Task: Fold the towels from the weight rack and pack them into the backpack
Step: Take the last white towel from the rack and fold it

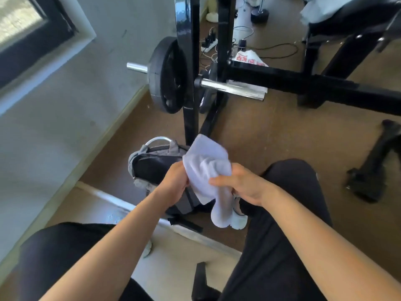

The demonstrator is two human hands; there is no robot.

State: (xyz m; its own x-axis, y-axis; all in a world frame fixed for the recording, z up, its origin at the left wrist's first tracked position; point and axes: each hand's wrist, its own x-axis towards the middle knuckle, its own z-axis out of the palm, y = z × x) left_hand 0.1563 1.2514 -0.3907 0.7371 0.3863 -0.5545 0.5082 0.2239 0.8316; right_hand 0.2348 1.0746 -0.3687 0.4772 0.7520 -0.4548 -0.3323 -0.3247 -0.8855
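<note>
A white towel [206, 168] is bunched between both my hands at the centre of the view, one end hanging down toward my shoe. My left hand [174, 183] grips its left side and my right hand [243, 185] grips its right side. Right below and behind the towel a grey and black backpack [152, 164] stands on the brown floor with its top open. The black weight rack [191, 72] rises just behind the backpack. Another white towel [314, 7] lies on the black bench at the top right.
A barbell with a black plate [167, 74] rests on the rack. A black strap-like object [373, 166] lies on the floor at right. A power strip and cables [209, 43] sit behind the rack. A grey wall runs along the left. My legs in black trousers fill the foreground.
</note>
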